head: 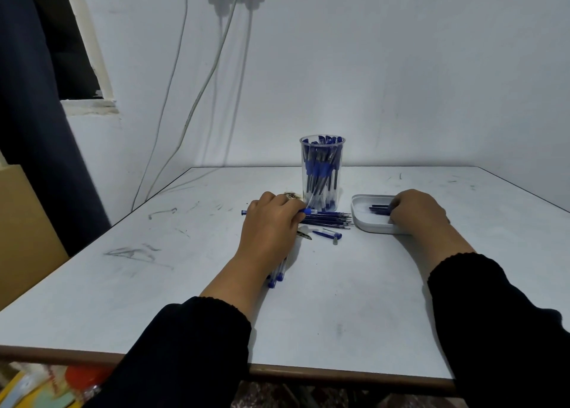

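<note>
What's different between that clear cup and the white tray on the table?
The clear cup stands tall and see-through; the white tray is low and opaque. The cup is packed with standing blue pens; the tray holds a few dark blue pieces lying flat. The right hand curls its fingers on those pieces; the left hand grips a pen before the cup. Both sit open-topped on the table.

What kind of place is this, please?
Probably a plain home work corner for assembling pens: a scuffed white table against a painted wall, a clear cup full of blue pens, a pile of refills beside a white tray.
</note>
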`<state>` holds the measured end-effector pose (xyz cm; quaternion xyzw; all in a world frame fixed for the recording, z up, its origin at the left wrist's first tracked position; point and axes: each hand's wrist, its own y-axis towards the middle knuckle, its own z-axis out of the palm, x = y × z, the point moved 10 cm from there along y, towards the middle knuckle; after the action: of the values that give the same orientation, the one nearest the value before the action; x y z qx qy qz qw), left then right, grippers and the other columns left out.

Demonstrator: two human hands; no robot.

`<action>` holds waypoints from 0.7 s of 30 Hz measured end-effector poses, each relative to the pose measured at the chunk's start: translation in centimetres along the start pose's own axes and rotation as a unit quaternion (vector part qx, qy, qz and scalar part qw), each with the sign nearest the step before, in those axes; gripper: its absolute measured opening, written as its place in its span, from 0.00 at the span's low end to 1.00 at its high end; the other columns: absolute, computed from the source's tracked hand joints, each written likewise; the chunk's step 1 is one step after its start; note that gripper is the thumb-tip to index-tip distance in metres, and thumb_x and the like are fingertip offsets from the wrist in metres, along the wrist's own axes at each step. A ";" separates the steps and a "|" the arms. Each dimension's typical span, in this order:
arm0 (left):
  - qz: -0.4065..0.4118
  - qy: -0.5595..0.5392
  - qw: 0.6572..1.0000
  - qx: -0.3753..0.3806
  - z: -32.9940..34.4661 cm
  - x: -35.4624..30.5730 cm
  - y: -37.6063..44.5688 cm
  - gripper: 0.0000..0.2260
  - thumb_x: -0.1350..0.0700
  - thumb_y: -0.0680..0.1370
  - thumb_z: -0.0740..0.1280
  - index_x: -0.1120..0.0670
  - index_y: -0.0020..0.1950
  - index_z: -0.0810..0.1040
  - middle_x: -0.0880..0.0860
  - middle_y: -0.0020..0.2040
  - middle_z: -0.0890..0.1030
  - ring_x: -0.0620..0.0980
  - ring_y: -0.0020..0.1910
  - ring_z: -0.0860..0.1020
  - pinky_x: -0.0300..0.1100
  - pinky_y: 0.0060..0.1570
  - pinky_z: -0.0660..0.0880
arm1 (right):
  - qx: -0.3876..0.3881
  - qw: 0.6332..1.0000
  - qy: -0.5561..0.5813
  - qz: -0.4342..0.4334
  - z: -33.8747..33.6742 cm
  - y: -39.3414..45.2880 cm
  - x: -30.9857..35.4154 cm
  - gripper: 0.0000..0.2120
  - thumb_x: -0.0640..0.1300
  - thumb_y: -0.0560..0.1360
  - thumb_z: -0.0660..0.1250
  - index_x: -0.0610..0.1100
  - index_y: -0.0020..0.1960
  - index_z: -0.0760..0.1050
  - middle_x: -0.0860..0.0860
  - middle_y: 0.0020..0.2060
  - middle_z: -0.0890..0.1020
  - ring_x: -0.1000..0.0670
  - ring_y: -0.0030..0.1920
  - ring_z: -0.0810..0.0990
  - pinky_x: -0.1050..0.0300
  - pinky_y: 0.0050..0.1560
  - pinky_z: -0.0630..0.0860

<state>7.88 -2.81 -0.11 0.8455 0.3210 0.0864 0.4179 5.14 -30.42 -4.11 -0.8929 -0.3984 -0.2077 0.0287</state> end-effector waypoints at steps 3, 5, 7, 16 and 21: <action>-0.001 -0.003 1.000 0.004 0.0 0.0 0.0 0.05 0.59 0.77 0.68 0.55 0.51 0.81 0.52 0.44 0.82 0.56 0.45 0.74 0.45 0.44 0.62 | -0.003 1.000 0.002 0.010 0.0 0.1 -0.2 0.13 0.37 0.71 0.67 0.48 0.53 0.81 0.46 0.51 0.80 0.43 0.54 0.76 0.56 0.47 0.70; -0.002 -0.004 1.000 0.005 0.0 0.0 0.0 0.06 0.59 0.77 0.68 0.55 0.52 0.81 0.52 0.45 0.82 0.56 0.45 0.74 0.44 0.44 0.62 | -0.006 1.000 -0.001 0.019 0.1 0.1 -0.4 0.12 0.38 0.70 0.67 0.48 0.52 0.81 0.47 0.50 0.80 0.43 0.53 0.76 0.55 0.49 0.72; -0.004 -0.005 1.000 0.007 0.0 0.1 0.0 0.06 0.59 0.77 0.67 0.55 0.52 0.81 0.52 0.45 0.82 0.56 0.45 0.73 0.44 0.43 0.62 | -0.007 1.000 -0.010 0.021 0.1 0.3 -0.5 0.13 0.39 0.70 0.67 0.49 0.53 0.80 0.47 0.51 0.80 0.43 0.54 0.76 0.53 0.52 0.73; -0.005 -0.002 1.000 0.010 0.1 0.4 -0.1 0.03 0.59 0.77 0.67 0.55 0.48 0.81 0.51 0.41 0.81 0.55 0.43 0.73 0.44 0.42 0.62 | -0.057 0.997 -0.030 -0.050 -1.1 -0.3 1.1 0.13 0.38 0.76 0.61 0.46 0.57 0.78 0.45 0.54 0.79 0.42 0.57 0.74 0.52 0.55 0.69; -0.011 -0.003 1.000 0.024 0.3 0.9 -0.2 0.04 0.57 0.77 0.67 0.54 0.48 0.81 0.51 0.39 0.81 0.54 0.41 0.71 0.45 0.40 0.65 | -0.112 0.977 0.067 -0.169 -2.4 -3.2 4.4 0.08 0.42 0.80 0.59 0.46 0.53 0.76 0.45 0.49 0.82 0.42 0.51 0.77 0.52 0.47 0.69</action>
<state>8.62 -2.38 -0.61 0.8520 0.3314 0.0715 0.3989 4.64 -25.64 -0.58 -0.7944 -0.5148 -0.3124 -0.0800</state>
